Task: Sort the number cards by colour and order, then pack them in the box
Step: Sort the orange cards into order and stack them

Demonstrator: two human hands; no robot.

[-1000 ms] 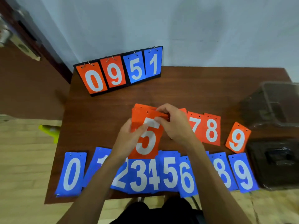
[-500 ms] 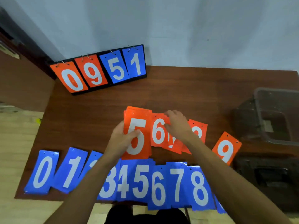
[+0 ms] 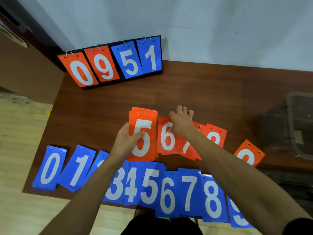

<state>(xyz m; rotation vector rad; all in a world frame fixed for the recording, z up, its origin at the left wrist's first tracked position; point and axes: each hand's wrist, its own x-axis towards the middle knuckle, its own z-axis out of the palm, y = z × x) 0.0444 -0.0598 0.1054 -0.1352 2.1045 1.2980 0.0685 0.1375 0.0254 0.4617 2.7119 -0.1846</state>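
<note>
Right hand point(image 3: 182, 122) has left stack point(image 3: 149, 116) for orange 6 point(image 3: 166, 140) on table point(image 3: 186, 92).

Dark wood table point(image 3: 194, 92), top surface.
Far-left corner: flip scoreboard point(image 3: 110, 65) reading 0951. Near edge: row of blue cards point(image 3: 149, 185), 0 to 9, overlapping. Mid-table: orange cards point(image 3: 166, 138) 6–9, fanned, 9 apart. Right edge: clear box point(image 3: 298, 124).

Left grip point(image 3: 125, 145) and right grip point(image 3: 182, 122) are bare; black sleeve point(image 3: 299, 226) on right upper arm.

Scoreboard point(image 3: 110, 63) behind cards point(image 3: 188, 192); box point(image 3: 300, 122) at right.
</note>
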